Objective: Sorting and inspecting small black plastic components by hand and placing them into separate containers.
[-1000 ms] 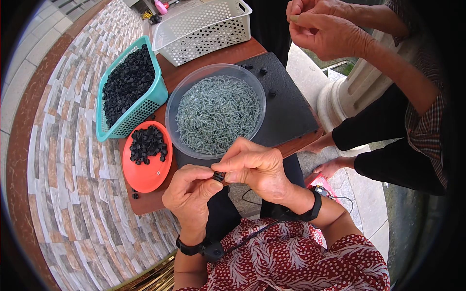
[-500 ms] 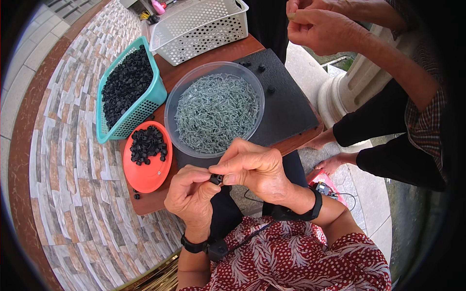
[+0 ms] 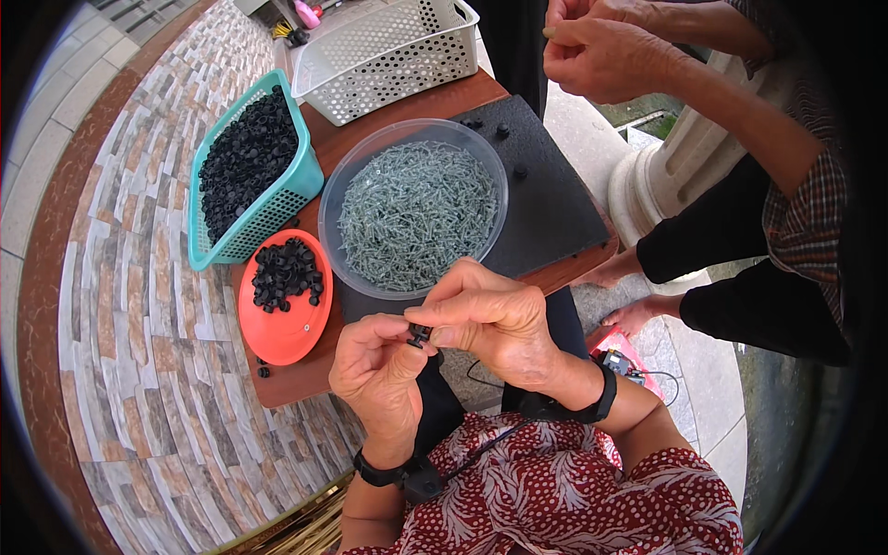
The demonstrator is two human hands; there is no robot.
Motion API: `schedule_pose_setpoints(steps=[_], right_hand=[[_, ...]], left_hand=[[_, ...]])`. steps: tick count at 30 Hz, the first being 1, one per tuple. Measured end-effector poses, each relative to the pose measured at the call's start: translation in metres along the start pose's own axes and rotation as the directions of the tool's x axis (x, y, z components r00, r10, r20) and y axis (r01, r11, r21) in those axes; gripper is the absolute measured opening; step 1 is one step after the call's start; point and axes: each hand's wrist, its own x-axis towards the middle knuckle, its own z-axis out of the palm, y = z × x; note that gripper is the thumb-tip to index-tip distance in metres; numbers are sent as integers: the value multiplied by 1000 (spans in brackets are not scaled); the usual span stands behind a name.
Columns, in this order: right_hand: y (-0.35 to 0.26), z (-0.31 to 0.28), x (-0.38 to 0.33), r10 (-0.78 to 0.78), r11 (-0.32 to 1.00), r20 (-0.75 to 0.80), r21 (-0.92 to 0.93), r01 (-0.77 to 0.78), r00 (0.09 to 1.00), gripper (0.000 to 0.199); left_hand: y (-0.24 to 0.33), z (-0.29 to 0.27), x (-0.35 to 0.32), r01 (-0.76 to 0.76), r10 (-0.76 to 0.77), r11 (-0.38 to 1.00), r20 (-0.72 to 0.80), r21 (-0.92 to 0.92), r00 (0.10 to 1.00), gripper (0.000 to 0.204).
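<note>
In front of my chest, both hands meet at a small black plastic part (image 3: 420,334). My right hand (image 3: 495,324) pinches it between thumb and fingertips. The thumb and curled fingers of my left hand (image 3: 375,370) close about its left and lower side. Fingertips cover some of the part, so its full shape is hidden. Just beyond my hands stands a clear round tub (image 3: 323,217) of shiny screws (image 3: 416,213). An orange-red plate (image 3: 287,339) to its left bears a pile of black plastic parts (image 3: 286,274).
A teal basket (image 3: 257,229) full of small black parts stands at the far left of the wooden table (image 3: 481,90). Behind is a white perforated basket (image 3: 388,79). Several black pieces lie on a dark board (image 3: 546,208). At right, a co-worker's hands (image 3: 610,55) are close together.
My left hand has shifted slightly right, and its fingers have loosened a little around the black part. The part now shows at a different angle. My right hand keeps its pinch.
</note>
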Motion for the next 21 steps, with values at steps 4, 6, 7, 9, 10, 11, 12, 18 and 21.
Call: schedule_pose_setpoints(steps=[4,6,7,9,10,11,12,18,21], right_hand=[[-2,-1,0,20,1000,-2,0,-20,1000,29],[-1,-2,1,-46,996,12,-75,47,999,29],[0,-2,1,-45,996,12,-75,46,999,29],[1,-2,0,-47,997,5,-54,47,999,30],[1,-2,0,-47,997,5,-55,47,999,30],[1,-2,0,-49,996,0,-70,48,999,30],[2,-2,0,-50,995,-4,-85,50,999,31],[4,-1,-1,-9,1000,-28,-24,9,1000,33],[5,-2,-2,0,1000,-27,6,0,1000,34]], left_hand=[[1,-4,3,18,-18,1000,23,18,1000,28],[2,-5,4,25,-26,998,33,51,999,27],[2,-5,4,25,-27,998,32,50,999,27],[1,-5,4,-7,5,997,26,83,1000,26],[-1,-5,4,-7,5,997,27,82,1000,26],[-2,-4,3,2,-3,997,12,77,1000,27],[-4,-5,2,11,-11,997,-2,72,1000,27],[-11,-5,4,-101,98,991,38,85,994,28],[-11,-5,5,-123,116,983,65,133,991,34]])
